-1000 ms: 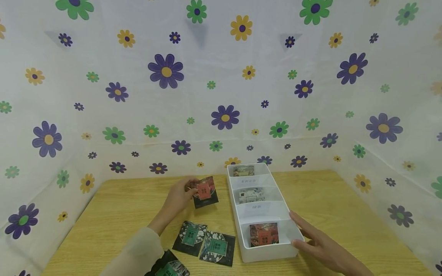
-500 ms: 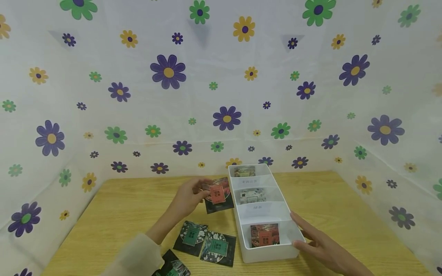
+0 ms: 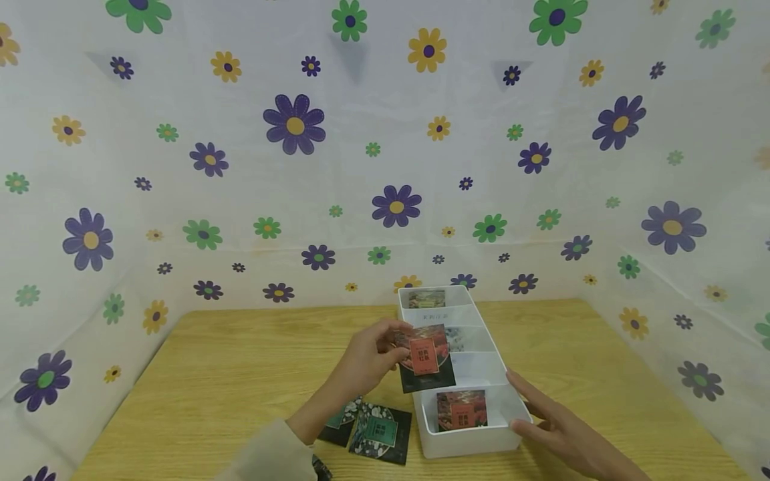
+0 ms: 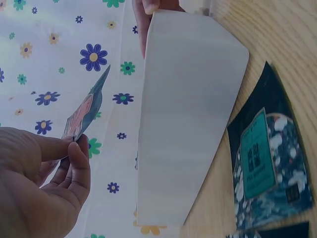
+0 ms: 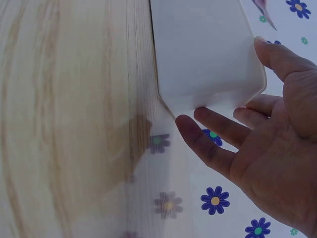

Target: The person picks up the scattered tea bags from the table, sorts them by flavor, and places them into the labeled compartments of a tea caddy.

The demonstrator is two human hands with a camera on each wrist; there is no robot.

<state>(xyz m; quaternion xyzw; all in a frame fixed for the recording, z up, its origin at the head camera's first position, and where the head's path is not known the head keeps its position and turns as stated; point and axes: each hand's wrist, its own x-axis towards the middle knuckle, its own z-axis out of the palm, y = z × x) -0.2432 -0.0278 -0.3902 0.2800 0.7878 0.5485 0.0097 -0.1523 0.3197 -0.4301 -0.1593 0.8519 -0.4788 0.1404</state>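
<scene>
Pinching a red packet (image 3: 428, 364) by its left side, the left hand (image 3: 363, 361) holds it over the left edge of the tray (image 3: 460, 445), as seen from the head; the long axis runs near to far, and the near compartment (image 3: 498, 405), carrying a second packet (image 3: 462, 412), lies just this side. From the left wrist, the red packet tilts above the rim, apart from it. From the right wrist, the right hand (image 5: 270, 153) grips the tray's near right corner.

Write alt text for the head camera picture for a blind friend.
A left hand pinches a square red-and-black printed sachet, hiding part of a long white divided plastic tray; the right hand touches its near right corner. Green-and-black sachets lie left of the tray on a wooden table.
</scene>
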